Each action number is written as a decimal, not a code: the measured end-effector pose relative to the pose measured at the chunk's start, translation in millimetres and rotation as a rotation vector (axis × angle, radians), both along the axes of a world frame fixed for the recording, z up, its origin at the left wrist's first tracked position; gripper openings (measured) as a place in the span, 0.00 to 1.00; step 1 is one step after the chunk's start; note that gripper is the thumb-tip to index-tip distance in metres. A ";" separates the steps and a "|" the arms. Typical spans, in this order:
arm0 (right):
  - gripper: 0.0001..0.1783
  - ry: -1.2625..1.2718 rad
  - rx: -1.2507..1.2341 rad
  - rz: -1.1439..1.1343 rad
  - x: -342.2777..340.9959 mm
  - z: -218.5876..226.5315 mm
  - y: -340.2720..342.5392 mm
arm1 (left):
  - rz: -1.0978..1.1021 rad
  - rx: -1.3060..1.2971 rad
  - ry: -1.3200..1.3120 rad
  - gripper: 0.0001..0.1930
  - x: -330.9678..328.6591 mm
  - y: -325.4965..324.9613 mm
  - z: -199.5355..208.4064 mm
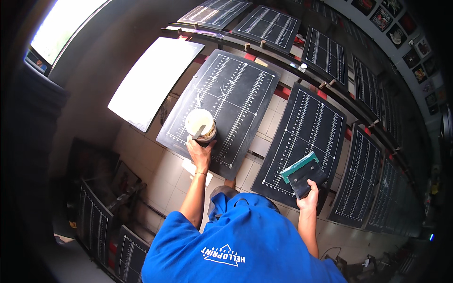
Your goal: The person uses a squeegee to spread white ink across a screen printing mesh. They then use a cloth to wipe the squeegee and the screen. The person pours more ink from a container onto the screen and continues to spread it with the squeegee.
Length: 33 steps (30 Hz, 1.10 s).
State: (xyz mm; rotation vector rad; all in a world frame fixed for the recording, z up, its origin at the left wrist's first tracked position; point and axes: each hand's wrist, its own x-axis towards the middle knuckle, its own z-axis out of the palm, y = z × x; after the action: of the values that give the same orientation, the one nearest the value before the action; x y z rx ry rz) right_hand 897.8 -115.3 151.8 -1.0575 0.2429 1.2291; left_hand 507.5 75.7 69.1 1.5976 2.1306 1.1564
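- Head view looks down on a long row of black printing boards with white ruled lines (309,137), one white board (153,80) at the far left, over a pale tiled floor (163,179).
- Black framed screens (96,219) lean at the lower left; nothing blocks either hand.
- Left hand (200,153) reaches forward, fingers wrapped around the base of a round tub of pale paste (200,125) with a stick standing in it.
- That tub rests on the nearest board (226,101), just beyond the hand.
- Right hand (309,198) is closed on a dark squeegee with a green edge (304,172), held over a board's near end, well apart from the tub.
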 end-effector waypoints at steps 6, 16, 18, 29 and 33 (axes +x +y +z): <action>0.16 0.037 -0.070 -0.076 -19.7 1.7 3.9 | 0.033 0.046 0.002 0.44 2.0 8.4 6.6; 0.20 0.048 0.030 -0.063 -31.4 -27.5 10.9 | 0.035 0.046 0.015 0.48 -11.9 26.8 3.4; 0.20 0.047 -0.034 -0.073 -41.1 -37.3 6.8 | -0.018 0.007 -0.053 0.49 -14.1 26.5 4.8; 0.26 -0.174 -0.354 0.124 -54.9 -52.8 -37.4 | -0.155 -0.067 -0.105 0.44 -25.3 12.1 24.2; 0.29 -0.253 -0.439 0.517 -21.6 -34.8 -52.9 | -0.146 -0.189 -0.169 0.54 -38.9 -10.4 32.9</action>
State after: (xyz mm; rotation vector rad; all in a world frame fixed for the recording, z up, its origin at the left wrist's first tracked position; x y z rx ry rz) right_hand 876.2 -168.2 117.0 -1.7177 0.0392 1.5182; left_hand 468.6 65.3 102.0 1.4880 1.9196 0.9748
